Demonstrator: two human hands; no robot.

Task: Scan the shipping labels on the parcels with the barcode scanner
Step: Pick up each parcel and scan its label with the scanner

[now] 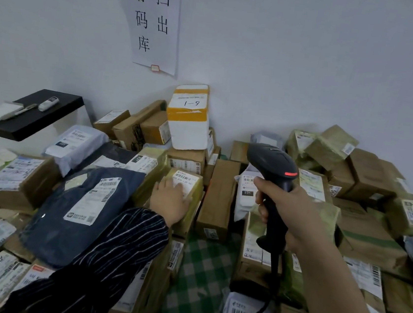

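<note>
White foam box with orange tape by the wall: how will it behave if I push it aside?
The white foam box with orange tape looks like expanded foam, so probably light for its size. It stands tall on end atop a brown cardboard box, so a high push may tip it. Its foam walls could dent easily.

Paper sign (154, 21) on white wall (313, 65), black shelf (32, 121) lower left.

A notice (155, 21) hangs on the wall (313, 65) above a box (189, 126) stacked on parcels (185, 159); a shelf (24, 120) juts out left of them.
</note>
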